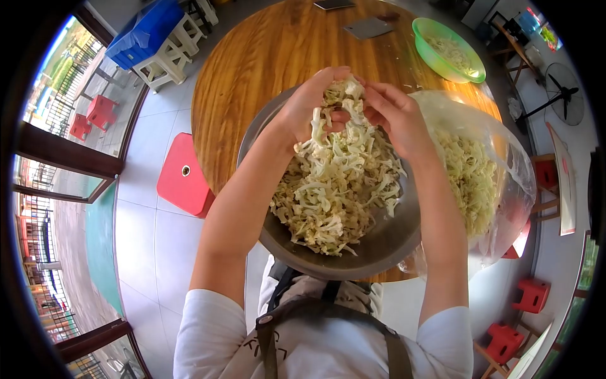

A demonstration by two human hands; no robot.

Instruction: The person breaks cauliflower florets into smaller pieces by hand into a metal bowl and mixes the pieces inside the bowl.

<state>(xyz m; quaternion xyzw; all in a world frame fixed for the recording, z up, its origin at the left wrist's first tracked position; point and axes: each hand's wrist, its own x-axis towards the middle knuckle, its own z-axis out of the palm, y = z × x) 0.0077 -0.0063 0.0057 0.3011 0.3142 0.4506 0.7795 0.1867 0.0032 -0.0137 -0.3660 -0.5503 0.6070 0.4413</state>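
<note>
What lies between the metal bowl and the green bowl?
Wooden tabletop with a few pale scraps, and an edge of the clear plastic bag, as the head view shows.

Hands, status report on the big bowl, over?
Left hand cupping cauliflower pieces over metal bowl. Right hand beside them, fingers curled. Plastic bag close on bowl's right.
</note>
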